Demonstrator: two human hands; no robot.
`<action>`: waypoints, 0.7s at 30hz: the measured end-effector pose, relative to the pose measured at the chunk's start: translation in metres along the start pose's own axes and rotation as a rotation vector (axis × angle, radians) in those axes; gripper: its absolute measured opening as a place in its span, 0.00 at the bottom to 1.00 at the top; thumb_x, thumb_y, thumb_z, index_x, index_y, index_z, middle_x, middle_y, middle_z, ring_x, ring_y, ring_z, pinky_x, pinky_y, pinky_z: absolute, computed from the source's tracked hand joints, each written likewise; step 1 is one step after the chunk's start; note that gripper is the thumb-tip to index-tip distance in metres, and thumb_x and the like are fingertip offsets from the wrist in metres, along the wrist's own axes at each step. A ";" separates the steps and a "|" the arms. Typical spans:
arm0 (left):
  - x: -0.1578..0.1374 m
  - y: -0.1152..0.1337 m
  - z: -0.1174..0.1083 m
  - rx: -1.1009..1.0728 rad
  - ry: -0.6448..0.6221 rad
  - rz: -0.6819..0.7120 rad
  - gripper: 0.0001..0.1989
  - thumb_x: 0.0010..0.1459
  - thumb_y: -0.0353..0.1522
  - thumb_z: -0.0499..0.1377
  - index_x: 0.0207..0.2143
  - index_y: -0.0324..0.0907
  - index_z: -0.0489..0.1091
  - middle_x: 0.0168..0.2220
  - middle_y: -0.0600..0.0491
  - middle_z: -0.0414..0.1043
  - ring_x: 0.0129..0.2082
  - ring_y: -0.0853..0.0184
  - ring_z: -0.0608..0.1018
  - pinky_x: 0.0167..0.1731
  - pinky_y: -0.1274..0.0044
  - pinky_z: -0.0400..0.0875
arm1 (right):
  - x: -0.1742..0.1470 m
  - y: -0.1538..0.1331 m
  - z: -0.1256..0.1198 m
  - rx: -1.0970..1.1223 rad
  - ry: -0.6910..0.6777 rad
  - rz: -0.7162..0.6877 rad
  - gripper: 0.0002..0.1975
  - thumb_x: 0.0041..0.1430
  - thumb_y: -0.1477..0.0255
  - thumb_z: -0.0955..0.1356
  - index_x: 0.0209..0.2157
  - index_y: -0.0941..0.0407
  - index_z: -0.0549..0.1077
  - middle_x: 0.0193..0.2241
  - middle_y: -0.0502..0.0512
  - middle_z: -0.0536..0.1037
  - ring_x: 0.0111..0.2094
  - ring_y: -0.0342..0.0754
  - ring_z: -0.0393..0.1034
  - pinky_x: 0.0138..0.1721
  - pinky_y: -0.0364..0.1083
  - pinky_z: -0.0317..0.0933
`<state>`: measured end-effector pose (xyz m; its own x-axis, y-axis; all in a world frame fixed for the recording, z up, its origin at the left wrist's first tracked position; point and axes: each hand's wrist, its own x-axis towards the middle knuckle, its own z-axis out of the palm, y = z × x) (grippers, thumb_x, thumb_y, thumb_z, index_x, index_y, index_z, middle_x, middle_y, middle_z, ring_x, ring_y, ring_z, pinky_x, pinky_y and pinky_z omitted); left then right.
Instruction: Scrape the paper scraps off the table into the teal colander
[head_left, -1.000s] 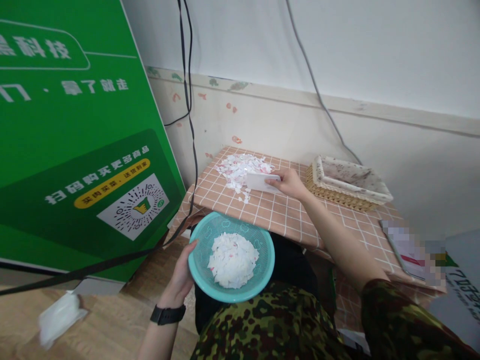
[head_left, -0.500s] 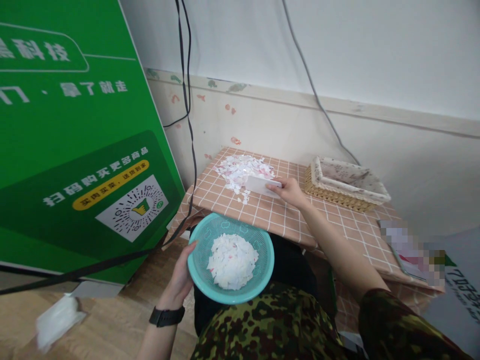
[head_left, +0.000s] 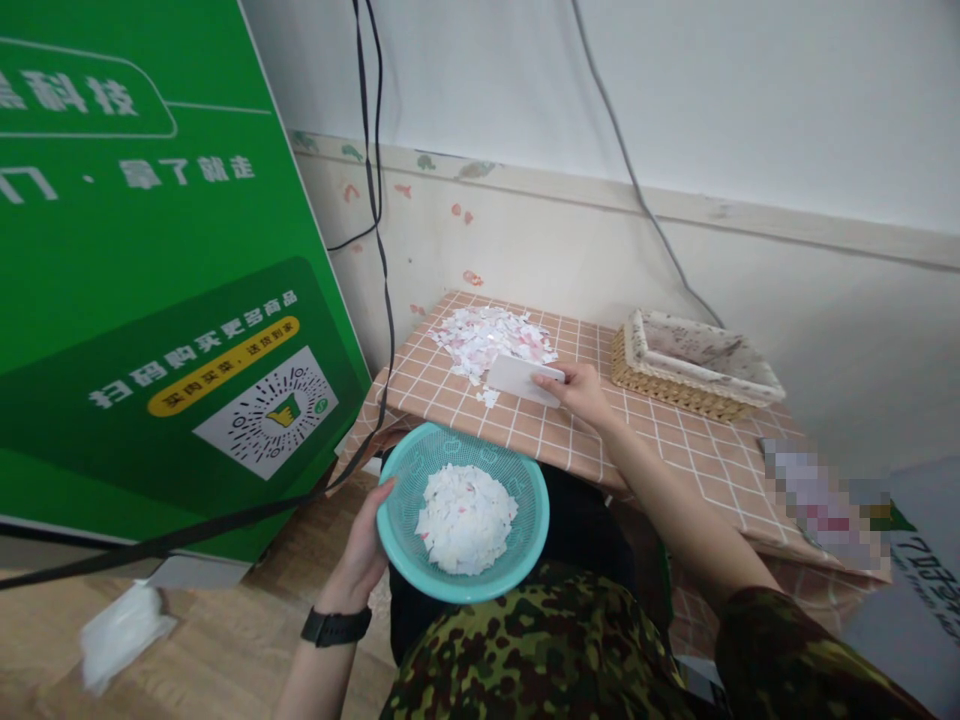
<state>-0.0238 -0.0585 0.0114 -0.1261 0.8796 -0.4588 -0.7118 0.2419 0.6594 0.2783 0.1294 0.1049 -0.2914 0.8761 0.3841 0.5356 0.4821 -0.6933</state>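
My left hand holds a teal mesh bowl by its left rim, just below the front edge of the checked table. A heap of white paper scraps fills the bowl. My right hand grips a flat white scraper card and rests it on the tablecloth. The card's far edge touches a loose pile of torn paper scraps with pink bits, lying at the table's back left corner.
A wicker basket with a cloth lining stands at the table's back right. A big green signboard leans at the left, with black cables hanging beside it. A white wad lies on the wooden floor.
My right hand has drawn the white card a little toward the table's front edge, away from the heart of the pile. The bowl and left hand have stayed put.
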 end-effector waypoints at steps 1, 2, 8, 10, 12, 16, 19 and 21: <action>0.000 0.000 0.000 0.002 -0.001 -0.001 0.13 0.49 0.36 0.64 0.36 0.38 0.77 0.32 0.48 0.80 0.38 0.55 0.80 0.45 0.68 0.70 | 0.002 -0.002 0.002 -0.004 0.012 -0.003 0.19 0.54 0.55 0.67 0.32 0.58 0.78 0.25 0.53 0.77 0.24 0.45 0.66 0.24 0.42 0.56; 0.000 0.000 -0.001 0.006 -0.003 -0.002 0.13 0.49 0.36 0.64 0.36 0.38 0.77 0.33 0.48 0.80 0.39 0.55 0.80 0.45 0.68 0.70 | 0.004 -0.003 0.004 -0.009 0.021 -0.010 0.19 0.54 0.56 0.67 0.32 0.58 0.78 0.25 0.53 0.77 0.24 0.45 0.67 0.24 0.42 0.56; 0.001 0.000 -0.001 0.011 0.006 0.008 0.12 0.50 0.37 0.63 0.35 0.39 0.77 0.33 0.48 0.80 0.40 0.55 0.79 0.46 0.68 0.70 | 0.027 -0.014 0.016 -0.038 -0.022 -0.083 0.18 0.56 0.57 0.66 0.34 0.57 0.78 0.28 0.54 0.78 0.26 0.46 0.67 0.27 0.43 0.57; 0.001 0.000 -0.001 0.016 0.008 0.005 0.12 0.50 0.37 0.63 0.35 0.39 0.77 0.34 0.49 0.80 0.39 0.55 0.79 0.45 0.68 0.70 | 0.036 -0.018 0.018 -0.059 -0.085 -0.138 0.17 0.57 0.59 0.66 0.32 0.57 0.77 0.26 0.53 0.77 0.26 0.45 0.66 0.28 0.43 0.57; 0.000 0.000 -0.001 0.015 0.006 -0.001 0.12 0.50 0.37 0.63 0.35 0.39 0.77 0.34 0.49 0.80 0.39 0.56 0.79 0.45 0.69 0.70 | 0.045 -0.023 0.017 -0.085 -0.152 -0.198 0.15 0.58 0.61 0.65 0.32 0.58 0.77 0.26 0.53 0.77 0.27 0.45 0.67 0.29 0.43 0.57; 0.001 0.000 -0.001 0.008 0.014 0.002 0.12 0.50 0.37 0.63 0.35 0.39 0.77 0.33 0.48 0.80 0.38 0.56 0.79 0.44 0.69 0.70 | 0.058 -0.035 0.005 -0.159 -0.220 -0.204 0.12 0.55 0.64 0.67 0.31 0.59 0.77 0.25 0.54 0.76 0.26 0.45 0.67 0.29 0.43 0.56; 0.001 0.000 -0.001 0.015 0.029 0.007 0.12 0.49 0.36 0.64 0.35 0.39 0.77 0.32 0.49 0.80 0.38 0.56 0.79 0.44 0.69 0.70 | 0.064 -0.042 -0.006 -0.154 -0.248 -0.173 0.12 0.54 0.64 0.68 0.31 0.59 0.77 0.24 0.53 0.76 0.25 0.44 0.66 0.27 0.43 0.55; 0.001 0.000 -0.001 0.014 0.030 0.007 0.12 0.49 0.36 0.64 0.35 0.39 0.77 0.32 0.49 0.80 0.38 0.56 0.80 0.44 0.69 0.70 | 0.066 -0.044 -0.008 -0.153 -0.241 -0.185 0.13 0.54 0.64 0.67 0.32 0.59 0.77 0.24 0.53 0.76 0.25 0.45 0.67 0.27 0.42 0.55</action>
<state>-0.0247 -0.0579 0.0097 -0.1516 0.8685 -0.4719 -0.7010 0.2421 0.6708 0.2419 0.1654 0.1661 -0.5640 0.7582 0.3272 0.5636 0.6430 -0.5185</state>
